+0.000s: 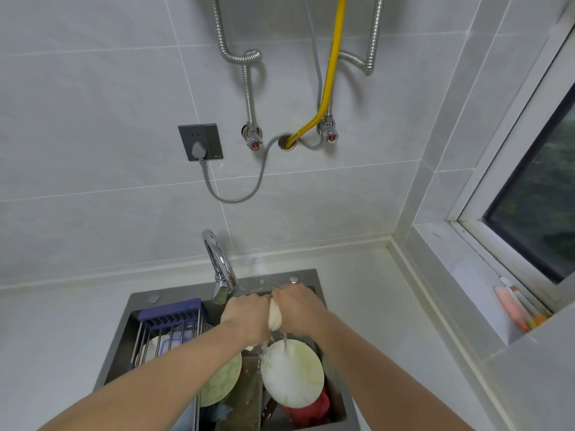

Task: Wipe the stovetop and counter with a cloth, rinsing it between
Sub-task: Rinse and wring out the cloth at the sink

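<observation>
Rinse step: left hand (245,318) and right hand (298,309) both clenched tight on the cloth (275,318), wringing over the sink (124,343); next, carrying it back to wipe.

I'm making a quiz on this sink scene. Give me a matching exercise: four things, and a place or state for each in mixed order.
1. cloth
2. plug
3. rack
4. white plate

a. in the wall socket
b. on the sink's left side
c. wrung between both hands
d. under the dripping water

Pairs: 1-c, 2-a, 3-b, 4-d
</observation>
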`<state>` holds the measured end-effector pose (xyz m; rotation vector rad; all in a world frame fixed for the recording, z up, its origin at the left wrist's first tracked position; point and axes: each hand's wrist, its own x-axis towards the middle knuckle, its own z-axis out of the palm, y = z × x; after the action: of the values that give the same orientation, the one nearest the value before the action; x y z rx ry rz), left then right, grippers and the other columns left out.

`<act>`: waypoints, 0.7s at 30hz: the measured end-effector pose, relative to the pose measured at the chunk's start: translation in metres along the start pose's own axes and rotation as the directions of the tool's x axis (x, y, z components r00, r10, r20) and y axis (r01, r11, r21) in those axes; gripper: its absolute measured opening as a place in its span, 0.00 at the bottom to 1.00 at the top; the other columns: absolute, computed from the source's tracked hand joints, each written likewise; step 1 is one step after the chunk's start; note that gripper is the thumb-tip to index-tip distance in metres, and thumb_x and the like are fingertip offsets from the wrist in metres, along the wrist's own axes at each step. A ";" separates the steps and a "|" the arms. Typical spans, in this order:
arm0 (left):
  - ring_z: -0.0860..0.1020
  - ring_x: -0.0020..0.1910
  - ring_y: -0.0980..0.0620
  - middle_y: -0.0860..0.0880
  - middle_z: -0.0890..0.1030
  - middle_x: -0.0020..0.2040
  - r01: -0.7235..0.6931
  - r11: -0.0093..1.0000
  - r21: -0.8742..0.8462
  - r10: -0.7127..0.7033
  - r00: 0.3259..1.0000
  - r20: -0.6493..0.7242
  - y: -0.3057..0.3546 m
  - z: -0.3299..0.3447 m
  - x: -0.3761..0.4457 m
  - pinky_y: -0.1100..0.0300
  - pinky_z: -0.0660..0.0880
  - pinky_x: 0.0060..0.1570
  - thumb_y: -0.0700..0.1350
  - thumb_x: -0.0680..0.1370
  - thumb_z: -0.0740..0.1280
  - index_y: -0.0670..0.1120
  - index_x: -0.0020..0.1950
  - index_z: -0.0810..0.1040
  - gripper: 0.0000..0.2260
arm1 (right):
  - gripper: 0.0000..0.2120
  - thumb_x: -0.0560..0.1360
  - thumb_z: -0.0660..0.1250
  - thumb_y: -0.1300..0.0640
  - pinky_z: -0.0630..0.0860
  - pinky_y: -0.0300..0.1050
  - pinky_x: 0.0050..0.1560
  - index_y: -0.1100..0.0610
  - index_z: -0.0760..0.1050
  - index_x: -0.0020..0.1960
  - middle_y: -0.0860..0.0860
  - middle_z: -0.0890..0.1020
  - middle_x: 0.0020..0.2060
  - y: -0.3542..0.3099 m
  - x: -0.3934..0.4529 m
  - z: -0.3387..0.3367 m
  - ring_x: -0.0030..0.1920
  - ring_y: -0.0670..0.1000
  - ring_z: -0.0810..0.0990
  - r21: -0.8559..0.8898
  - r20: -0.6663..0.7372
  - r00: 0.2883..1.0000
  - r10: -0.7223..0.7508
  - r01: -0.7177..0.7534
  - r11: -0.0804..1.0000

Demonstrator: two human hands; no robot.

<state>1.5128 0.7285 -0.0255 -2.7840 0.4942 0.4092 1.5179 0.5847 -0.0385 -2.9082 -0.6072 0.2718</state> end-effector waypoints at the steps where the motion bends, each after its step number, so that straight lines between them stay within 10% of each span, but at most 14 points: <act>1: 0.84 0.52 0.47 0.50 0.84 0.55 0.003 1.000 0.001 -0.003 1.000 -0.024 -0.001 0.001 -0.001 0.55 0.72 0.43 0.49 0.76 0.69 0.51 0.66 0.76 0.18 | 0.18 0.70 0.77 0.58 0.81 0.54 0.54 0.61 0.79 0.58 0.60 0.84 0.54 -0.001 0.001 0.001 0.54 0.61 0.83 0.013 -0.013 1.000 0.017 -0.016 1.000; 11: 0.77 0.61 0.50 0.54 0.79 0.61 -0.055 0.927 -0.371 -0.069 0.947 -0.313 0.007 0.020 -0.013 0.54 0.73 0.44 0.54 0.74 0.71 0.54 0.68 0.70 0.24 | 0.23 0.72 0.76 0.57 0.79 0.51 0.55 0.57 0.75 0.66 0.57 0.80 0.60 0.006 -0.003 0.008 0.59 0.58 0.81 0.102 -0.013 0.977 0.214 -0.212 0.972; 15: 0.81 0.56 0.52 0.57 0.82 0.57 -0.037 0.842 -0.538 -0.082 0.977 -0.196 0.003 0.023 -0.008 0.56 0.74 0.44 0.55 0.68 0.72 0.59 0.65 0.73 0.26 | 0.45 0.69 0.78 0.53 0.78 0.55 0.62 0.48 0.59 0.80 0.55 0.76 0.67 0.017 -0.010 0.014 0.64 0.59 0.78 0.311 -0.058 0.978 0.201 -0.174 0.934; 18: 0.84 0.51 0.53 0.56 0.86 0.51 0.023 0.412 -0.911 -0.059 0.998 -0.001 -0.017 0.013 -0.003 0.48 0.82 0.53 0.48 0.63 0.76 0.59 0.57 0.79 0.23 | 0.55 0.65 0.81 0.46 0.74 0.52 0.69 0.38 0.51 0.82 0.47 0.69 0.73 0.028 -0.023 0.015 0.70 0.51 0.73 0.619 -0.169 0.961 0.220 -0.071 0.782; 21: 0.86 0.48 0.45 0.46 0.87 0.49 0.151 -0.031 -0.988 0.111 0.983 0.147 -0.033 0.003 -0.009 0.45 0.83 0.48 0.39 0.69 0.78 0.50 0.62 0.82 0.22 | 0.57 0.60 0.84 0.35 0.70 0.50 0.74 0.34 0.56 0.81 0.42 0.67 0.77 0.033 -0.034 0.021 0.74 0.45 0.69 0.926 -0.089 0.941 0.326 -0.042 0.374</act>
<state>1.5162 0.7614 -0.0175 -4.0509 -0.0567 1.6424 1.4959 0.5432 -0.0599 -1.8141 0.0077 0.1582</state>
